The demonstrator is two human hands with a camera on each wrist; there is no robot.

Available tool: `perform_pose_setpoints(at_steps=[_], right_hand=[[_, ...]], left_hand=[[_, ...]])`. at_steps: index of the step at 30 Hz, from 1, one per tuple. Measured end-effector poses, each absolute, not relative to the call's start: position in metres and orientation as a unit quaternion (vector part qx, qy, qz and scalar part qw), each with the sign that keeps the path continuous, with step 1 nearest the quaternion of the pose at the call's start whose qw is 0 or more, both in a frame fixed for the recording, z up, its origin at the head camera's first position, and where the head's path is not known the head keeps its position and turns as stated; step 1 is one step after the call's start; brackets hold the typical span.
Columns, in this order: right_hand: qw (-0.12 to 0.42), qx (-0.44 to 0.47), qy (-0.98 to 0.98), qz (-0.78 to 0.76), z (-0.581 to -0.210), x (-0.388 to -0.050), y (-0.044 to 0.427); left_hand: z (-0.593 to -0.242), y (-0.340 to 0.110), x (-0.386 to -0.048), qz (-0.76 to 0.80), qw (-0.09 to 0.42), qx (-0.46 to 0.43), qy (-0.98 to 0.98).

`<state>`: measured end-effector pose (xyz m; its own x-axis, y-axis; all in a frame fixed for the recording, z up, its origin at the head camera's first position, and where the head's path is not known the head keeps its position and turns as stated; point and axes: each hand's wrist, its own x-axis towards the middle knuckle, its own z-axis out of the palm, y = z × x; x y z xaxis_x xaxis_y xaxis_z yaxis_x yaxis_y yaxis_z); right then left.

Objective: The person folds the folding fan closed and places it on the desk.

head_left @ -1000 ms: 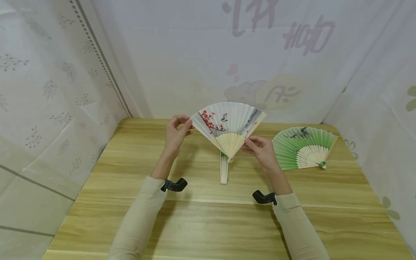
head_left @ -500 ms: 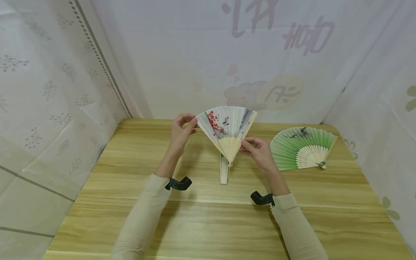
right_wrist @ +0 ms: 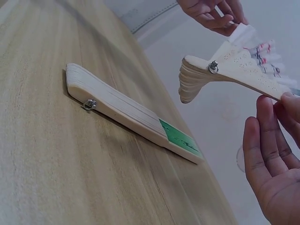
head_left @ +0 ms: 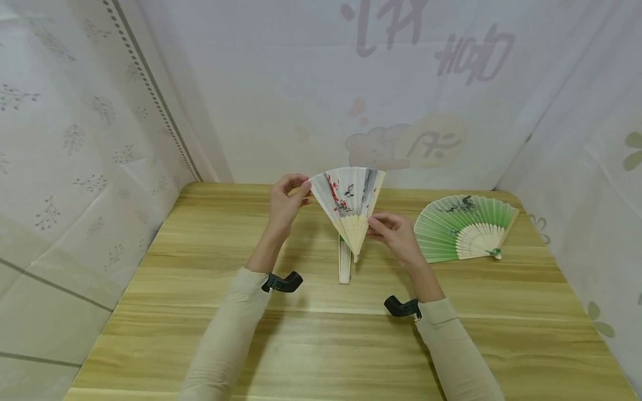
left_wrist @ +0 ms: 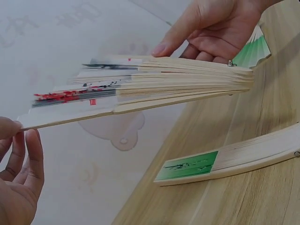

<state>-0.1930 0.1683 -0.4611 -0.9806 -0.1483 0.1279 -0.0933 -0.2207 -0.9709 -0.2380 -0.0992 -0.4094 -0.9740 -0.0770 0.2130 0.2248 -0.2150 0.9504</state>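
Note:
A white folding fan [head_left: 351,195] with red blossoms, a bird and pale wooden ribs is held partly spread above the table. My left hand [head_left: 287,203] pinches the upper tip of its left edge between thumb and fingers. On the opposite side, my right hand [head_left: 398,234] pinches the right outer rib, partway up. The ribs meet at a metal rivet [right_wrist: 213,67], clearly visible in the right wrist view. Beneath the held fan lies a folded green fan [left_wrist: 192,165] on the table; its upper end is hidden in the head view.
A spread green fan [head_left: 441,231] with a dark printed motif lies to the right of my right hand. The wooden table [head_left: 321,345] ends at a back edge against a hanging printed cloth [head_left: 281,100]. Similar cloth hangs at both sides.
My hands have drawn closer together, the left one moving rightward, and the white fan has narrowed from a wide spread. Both green fans have stayed in place.

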Motion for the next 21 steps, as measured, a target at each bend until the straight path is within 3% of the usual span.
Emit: perform_pose_setpoints(at_steps=[21], right_hand=[[0.049,-0.098,0.627,-0.771,-0.459,-0.189,0.160]], left_hand=[[-0.409,-0.083,-0.238,-0.775,0.089,-0.078,-0.621]])
